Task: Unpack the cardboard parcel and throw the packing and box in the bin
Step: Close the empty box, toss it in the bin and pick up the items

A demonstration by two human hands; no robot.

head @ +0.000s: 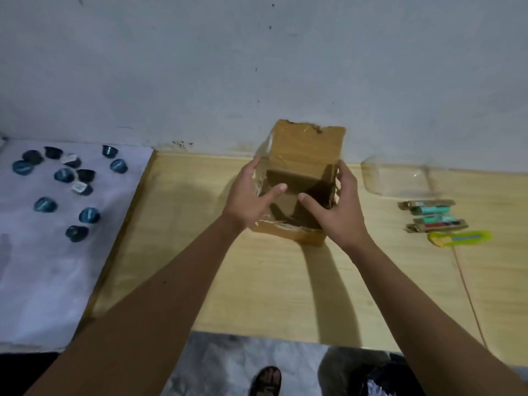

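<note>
An opened brown cardboard box (pixel 305 150) stands on the wooden table (pixel 257 281) near the wall, its far flap raised and its torn rim edged with clear tape. The inside looks dark and I see nothing in it. My left hand (pixel 251 198) grips the box's left wall, thumb over the opening. My right hand (pixel 334 207) grips the right wall, thumb reaching in over the near edge. Both hands hold the box between them.
A clear plastic sheet (pixel 400 178) lies right of the box, with two small packaged items (pixel 431 215) and a yellow-green utility knife (pixel 460 238) below it. Several dark blue capsules (pixel 68 181) are scattered on a white cloth at left. A dark bag (pixel 360 372) sits on the floor below.
</note>
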